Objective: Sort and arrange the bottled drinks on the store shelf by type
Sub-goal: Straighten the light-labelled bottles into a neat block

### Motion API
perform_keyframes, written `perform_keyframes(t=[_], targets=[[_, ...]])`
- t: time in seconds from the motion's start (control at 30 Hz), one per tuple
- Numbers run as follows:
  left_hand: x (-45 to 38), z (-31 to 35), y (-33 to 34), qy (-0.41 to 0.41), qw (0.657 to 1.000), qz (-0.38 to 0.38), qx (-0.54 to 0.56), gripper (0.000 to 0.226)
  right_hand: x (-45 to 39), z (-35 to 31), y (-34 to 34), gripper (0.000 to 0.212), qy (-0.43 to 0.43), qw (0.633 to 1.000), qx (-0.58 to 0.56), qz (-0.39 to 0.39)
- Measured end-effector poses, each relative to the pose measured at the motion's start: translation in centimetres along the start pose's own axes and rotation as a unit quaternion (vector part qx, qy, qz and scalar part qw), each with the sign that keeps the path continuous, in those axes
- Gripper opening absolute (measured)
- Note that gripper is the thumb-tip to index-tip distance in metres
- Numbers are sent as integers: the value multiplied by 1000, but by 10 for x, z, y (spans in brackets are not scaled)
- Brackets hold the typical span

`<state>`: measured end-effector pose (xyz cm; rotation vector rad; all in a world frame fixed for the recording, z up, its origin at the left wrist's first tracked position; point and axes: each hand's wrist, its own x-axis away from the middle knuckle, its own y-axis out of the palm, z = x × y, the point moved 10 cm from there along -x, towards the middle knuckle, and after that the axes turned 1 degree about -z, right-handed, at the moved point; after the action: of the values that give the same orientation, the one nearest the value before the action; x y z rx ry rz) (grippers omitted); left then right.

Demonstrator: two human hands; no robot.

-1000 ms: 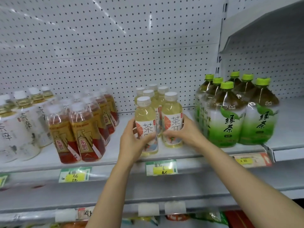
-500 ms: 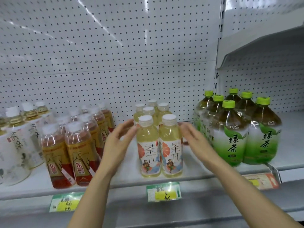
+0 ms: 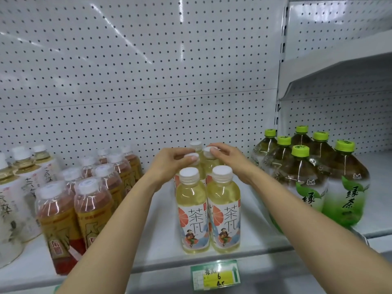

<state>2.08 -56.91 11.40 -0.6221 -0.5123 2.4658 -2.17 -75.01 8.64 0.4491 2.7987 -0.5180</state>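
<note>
Both hands [image 3: 169,164] now up from sides — fingers [image 3: 214,152] on second-row caps [image 3: 192,155].

**Plastic, painted metal and paper on the drinks shelf**

The pale yellow tea bottles [image 3: 192,211] are clear glossy plastic with ribbed matt white caps and smooth printed paper-like wrap labels. The amber drink bottles with gold and red labels [image 3: 58,225] show the same shiny clear plastic, catching streaks of light. The large green-capped green tea bottles [image 3: 305,183] have glossy film sleeves. The white perforated back panel [image 3: 135,71] and the white shelf board [image 3: 161,236] look like smooth painted metal with a soft sheen. The green and yellow price tag [image 3: 215,276] sits under shiny plastic.
</note>
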Motion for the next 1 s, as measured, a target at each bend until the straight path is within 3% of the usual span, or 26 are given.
perform_keyframes(t=[0.23,0.33,0.5,0.57,0.67,0.7,0.8,0.93,1.0], targets=[[-2,-1,-8,6,998,-54,-42,34,29,-20,-14,20,-16,999,1,39],[-1,-6,-10,12,997,-72,-16,33,43,-23,-12,38,-15,1000,5,21],[-1,-8,-10,14,996,-88,2,33,47,-38,-6,29,1,998,53,-41],[-1,-6,-20,20,998,-35,44,27,40,-36,-8,35,31,996,73,-51],[-6,-12,-55,30,986,138,91,29,18,-21,-14,43,73,996,41,-10],[-10,-15,-61,22,983,163,82,34,9,-16,-16,43,73,997,30,11],[-29,-36,-48,-64,991,113,24,55,-23,-6,-9,41,58,998,29,25],[-38,-49,-21,-99,992,38,66,23,-53,-2,20,56,64,996,22,-60],[-42,-48,-18,-78,995,24,64,24,-60,-4,35,56,56,993,35,-98]])
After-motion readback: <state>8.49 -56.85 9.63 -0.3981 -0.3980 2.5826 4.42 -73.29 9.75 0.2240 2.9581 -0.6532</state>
